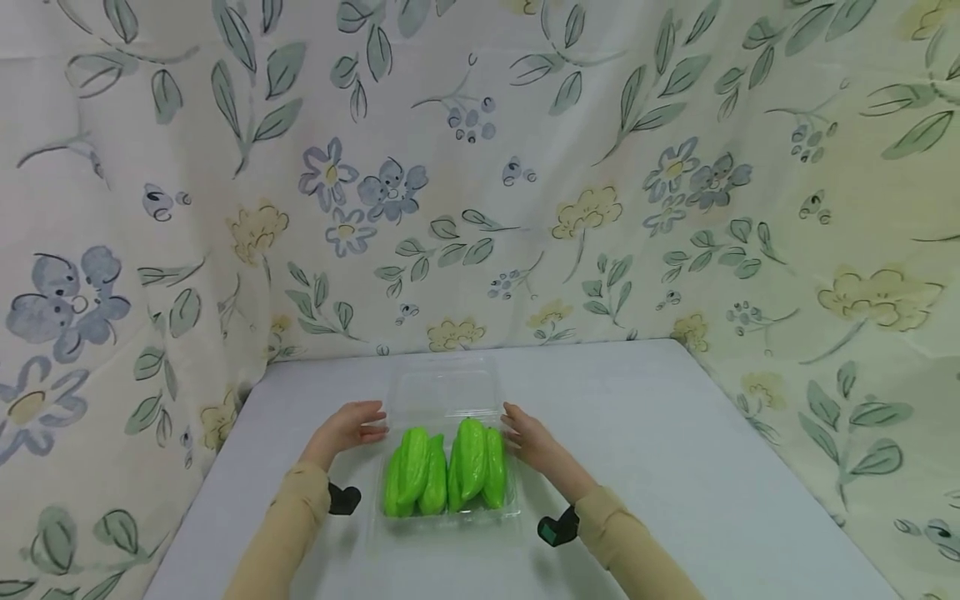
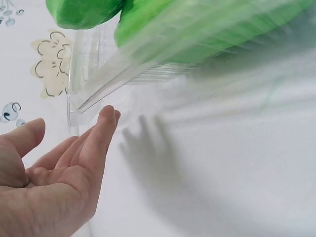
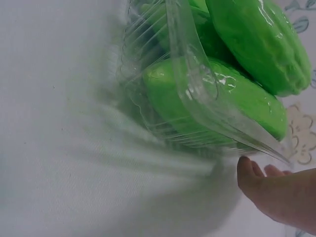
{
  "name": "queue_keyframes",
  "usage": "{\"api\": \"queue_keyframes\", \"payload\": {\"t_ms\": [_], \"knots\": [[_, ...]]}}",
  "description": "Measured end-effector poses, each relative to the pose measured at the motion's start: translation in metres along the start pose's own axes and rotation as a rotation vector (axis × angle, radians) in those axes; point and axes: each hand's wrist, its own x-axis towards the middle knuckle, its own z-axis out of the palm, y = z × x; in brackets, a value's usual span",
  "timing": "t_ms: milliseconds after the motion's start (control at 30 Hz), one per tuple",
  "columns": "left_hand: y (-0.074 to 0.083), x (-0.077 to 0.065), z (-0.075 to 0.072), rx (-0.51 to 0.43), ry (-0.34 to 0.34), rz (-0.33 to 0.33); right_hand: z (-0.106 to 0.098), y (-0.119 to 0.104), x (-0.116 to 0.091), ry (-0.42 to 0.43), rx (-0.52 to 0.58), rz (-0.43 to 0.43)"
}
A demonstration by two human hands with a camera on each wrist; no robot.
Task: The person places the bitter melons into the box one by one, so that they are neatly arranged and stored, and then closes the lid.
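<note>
A clear plastic clamshell box (image 1: 487, 517) sits on the white table, its transparent lid (image 1: 444, 387) folded back at the far side. Several glossy, bright green, ridged long vegetables (image 1: 414, 471) lie side by side in it, in two groups. By the box's far left corner is my left hand (image 1: 351, 429), its fingers extended and loosely bent, just off the rim in the left wrist view. At the far right side, my right hand (image 1: 531, 437) has its fingertips close beneath the rim (image 3: 197, 106); whether they touch it I cannot tell. Neither hand holds anything.
White table surface (image 1: 615, 450) extends to both sides of the box. A cloth (image 1: 480, 250) printed with leaves and flowers hangs behind the table and along its sides. Dark wrist-worn devices (image 1: 558, 527) sit at both cuffs.
</note>
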Motion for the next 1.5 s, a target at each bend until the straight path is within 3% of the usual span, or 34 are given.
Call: {"api": "queue_keyframes", "payload": {"t_ms": [100,133,233,500,767,900,1100,1367,1500], "knots": [[-0.005,0.009,-0.006,0.029,-0.009,-0.002,0.001,0.001,0.001,-0.012,-0.002,-0.004],[-0.012,0.02,-0.014,0.016,-0.04,0.02,0.001,0.001,0.0,-0.015,-0.004,-0.006],[-0.016,0.026,-0.016,0.031,-0.036,0.025,0.001,0.0,0.001,-0.031,-0.015,-0.013],[0.0,0.004,0.009,0.097,0.14,-0.012,0.003,0.003,0.002,-0.048,-0.043,-0.018],[-0.006,0.01,0.012,0.079,0.267,-0.001,0.002,0.004,0.003,-0.045,-0.056,-0.03],[-0.009,0.009,0.016,0.069,0.302,0.034,-0.001,0.004,0.002,-0.044,-0.054,-0.041],[-0.011,0.011,0.018,0.116,0.318,0.181,-0.007,0.003,0.003,-0.046,-0.018,-0.032],[-0.019,0.024,0.022,0.412,0.406,0.551,-0.025,-0.007,0.001,-0.073,0.042,-0.06],[-0.025,0.023,0.027,0.437,0.407,0.626,-0.035,-0.008,-0.005,-0.104,0.04,-0.06]]}}
